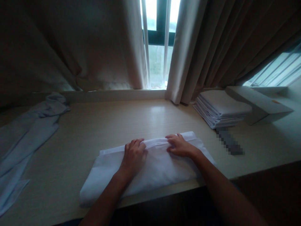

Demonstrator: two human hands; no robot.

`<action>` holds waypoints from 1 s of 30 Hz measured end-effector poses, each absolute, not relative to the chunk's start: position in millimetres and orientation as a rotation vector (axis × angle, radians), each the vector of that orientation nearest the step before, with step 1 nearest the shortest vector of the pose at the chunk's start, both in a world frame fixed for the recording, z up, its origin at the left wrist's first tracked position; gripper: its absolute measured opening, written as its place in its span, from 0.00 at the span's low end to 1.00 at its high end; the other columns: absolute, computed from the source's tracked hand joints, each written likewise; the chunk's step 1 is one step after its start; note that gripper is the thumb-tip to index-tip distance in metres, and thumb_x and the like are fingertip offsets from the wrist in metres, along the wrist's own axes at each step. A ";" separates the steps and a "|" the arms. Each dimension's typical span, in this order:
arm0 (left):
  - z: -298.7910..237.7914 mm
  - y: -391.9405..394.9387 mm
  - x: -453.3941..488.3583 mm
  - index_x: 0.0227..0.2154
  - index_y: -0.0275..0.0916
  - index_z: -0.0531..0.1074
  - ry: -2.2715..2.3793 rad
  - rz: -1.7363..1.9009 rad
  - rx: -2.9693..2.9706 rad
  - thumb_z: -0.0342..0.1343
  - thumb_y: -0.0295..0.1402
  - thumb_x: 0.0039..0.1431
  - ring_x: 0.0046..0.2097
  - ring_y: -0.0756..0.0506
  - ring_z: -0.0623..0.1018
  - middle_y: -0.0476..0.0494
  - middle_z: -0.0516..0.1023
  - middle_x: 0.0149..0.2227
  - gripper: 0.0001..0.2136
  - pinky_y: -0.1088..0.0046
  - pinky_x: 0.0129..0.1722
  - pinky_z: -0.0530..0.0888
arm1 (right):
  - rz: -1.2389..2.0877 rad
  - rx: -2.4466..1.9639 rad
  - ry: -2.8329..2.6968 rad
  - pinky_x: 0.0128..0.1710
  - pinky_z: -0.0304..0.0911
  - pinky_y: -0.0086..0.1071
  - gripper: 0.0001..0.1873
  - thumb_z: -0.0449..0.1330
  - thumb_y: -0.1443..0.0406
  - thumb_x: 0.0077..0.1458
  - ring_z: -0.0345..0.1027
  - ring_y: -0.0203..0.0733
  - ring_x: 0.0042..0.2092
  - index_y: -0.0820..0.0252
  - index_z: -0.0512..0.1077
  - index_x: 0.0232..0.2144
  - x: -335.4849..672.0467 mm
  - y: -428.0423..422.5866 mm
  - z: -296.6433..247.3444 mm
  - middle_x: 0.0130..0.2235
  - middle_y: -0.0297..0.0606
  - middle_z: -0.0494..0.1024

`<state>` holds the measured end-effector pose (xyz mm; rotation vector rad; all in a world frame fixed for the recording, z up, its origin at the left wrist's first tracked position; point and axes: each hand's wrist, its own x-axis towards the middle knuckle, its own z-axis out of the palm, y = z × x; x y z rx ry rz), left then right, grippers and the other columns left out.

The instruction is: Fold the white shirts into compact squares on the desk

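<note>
A folded white cloth [162,169] lies lengthwise at the front of the table, its far edge showing a raised fold. My left hand [134,154] rests on the cloth left of its middle, with bent fingers over the far fold and the thumb close by. Right of the middle, my right hand [180,145] has its fingertips on the same fold, thumb on the near side. Both hands appear to grip the fold lightly; the undersides of the fingers are hidden. A short stretch of fold shows between them.
A neat stack of folded cloths [222,108] stands at the right, beside a pale box [258,100]. A blurred-out dark object [229,141] lies before the stack. Loose crumpled cloth [35,128] covers the left side. Curtains [188,47] hang behind the table [98,122].
</note>
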<state>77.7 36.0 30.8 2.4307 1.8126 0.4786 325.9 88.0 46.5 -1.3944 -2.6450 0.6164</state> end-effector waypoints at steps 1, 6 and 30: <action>32.7 35.4 77.9 0.37 0.40 0.72 1.823 0.489 2.442 0.50 0.30 0.58 0.56 0.38 0.66 0.37 0.71 0.52 0.08 0.57 0.53 0.62 | 0.611 -1.411 -2.646 0.56 0.49 0.46 0.06 0.62 0.64 0.51 0.63 0.50 0.54 0.60 0.74 0.32 326.1 88.8 49.6 0.52 0.44 0.73; 28.8 31.8 77.7 0.33 0.40 0.70 1.720 0.428 2.382 0.48 0.30 0.59 0.42 0.43 0.72 0.41 0.73 0.37 0.06 0.65 0.44 0.67 | 0.579 -1.415 -2.684 0.45 0.56 0.34 0.08 0.64 0.61 0.48 0.67 0.44 0.43 0.61 0.75 0.27 331.3 88.3 63.9 0.41 0.41 0.76; 26.9 38.1 75.7 0.41 0.41 0.63 1.716 0.589 2.207 0.49 0.29 0.57 0.43 0.45 0.73 0.44 0.72 0.41 0.09 0.69 0.43 0.69 | 0.117 -1.389 -2.618 0.51 0.49 0.39 0.06 0.60 0.63 0.57 0.62 0.44 0.49 0.60 0.70 0.35 317.5 84.7 44.9 0.43 0.42 0.75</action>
